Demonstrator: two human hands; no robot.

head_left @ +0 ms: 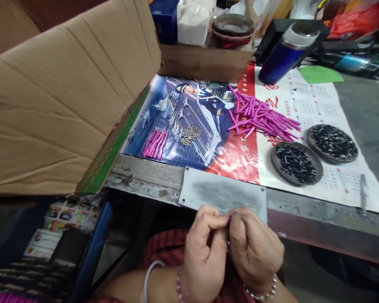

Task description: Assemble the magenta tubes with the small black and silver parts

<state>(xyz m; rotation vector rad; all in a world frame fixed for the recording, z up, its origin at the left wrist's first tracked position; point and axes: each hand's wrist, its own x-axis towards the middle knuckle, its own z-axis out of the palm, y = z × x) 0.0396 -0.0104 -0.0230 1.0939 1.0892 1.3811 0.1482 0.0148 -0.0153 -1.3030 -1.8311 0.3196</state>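
My left hand (pixel 206 248) and my right hand (pixel 254 244) meet fingertip to fingertip in front of my body, just past the table's near edge. Both are closed in a pinch. Between the fingertips shows a tiny dark purple bit; the fingers hide the rest of it. Just beyond the hands lies a grey metal plate (pixel 222 189) with a dark smudged middle, fixed at the table edge. A row of slim magenta plastic handles (pixel 154 144) lies beside a small heap of black-and-cream pieces (pixel 190 134). Farther right is a large loose pile of similar magenta handles (pixel 262 113).
Two shallow bowls (pixel 273 162) (pixel 355 153) hold small dark metal pieces. A thin pen-like tool (pixel 363 193) lies at right. A blue tumbler (pixel 282 57) leans at the back. An open cardboard box (pixel 66 97) rises at left, above a blue crate (pixel 101 235). A printed poster (pixel 236 160) covers the table.
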